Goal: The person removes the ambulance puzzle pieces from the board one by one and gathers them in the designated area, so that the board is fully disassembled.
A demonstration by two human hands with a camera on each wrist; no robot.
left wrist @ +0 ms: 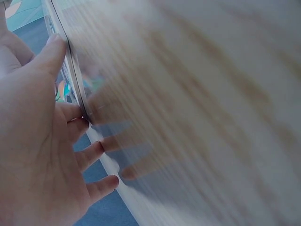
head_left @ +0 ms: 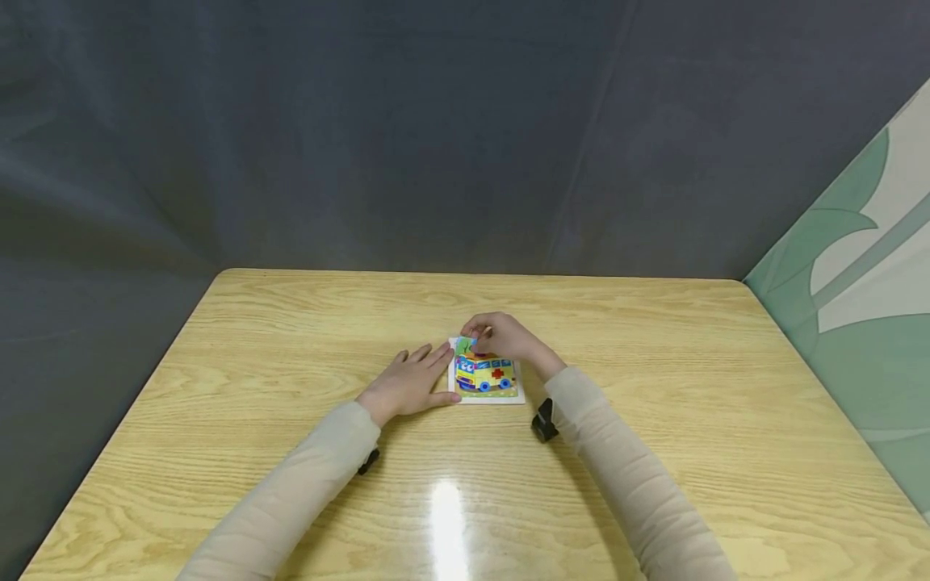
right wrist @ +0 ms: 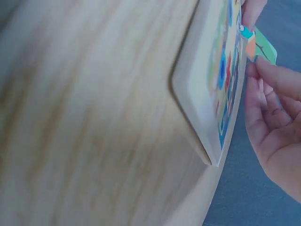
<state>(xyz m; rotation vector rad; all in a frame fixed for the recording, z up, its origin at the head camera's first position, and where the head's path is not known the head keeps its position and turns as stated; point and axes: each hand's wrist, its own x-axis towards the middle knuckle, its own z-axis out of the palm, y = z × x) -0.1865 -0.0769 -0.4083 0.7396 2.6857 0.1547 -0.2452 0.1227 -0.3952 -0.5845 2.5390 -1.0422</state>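
Observation:
A small jigsaw puzzle with a white-edged board [head_left: 501, 400] lies on the table, picturing a yellow ambulance [head_left: 485, 376]. My left hand [head_left: 410, 383] rests at its left side with fingers spread, the thumb and index fingertips at the board's edge. In the left wrist view the fingertips [left wrist: 111, 182] of that hand touch the tabletop. Over the board's far left corner, my right hand [head_left: 504, 335] pinches a green puzzle piece [right wrist: 265, 47] between thumb and fingers. That piece stands tilted up from the picture in the right wrist view, and the fingers hide part of it.
The wooden table [head_left: 291, 339] reaches out on all sides of the board. A dark curtain [head_left: 407, 145] hangs behind it, and a green and white patterned panel [head_left: 872, 339] stands at the right. Black wrist cameras [head_left: 543, 421] sit beneath both forearms.

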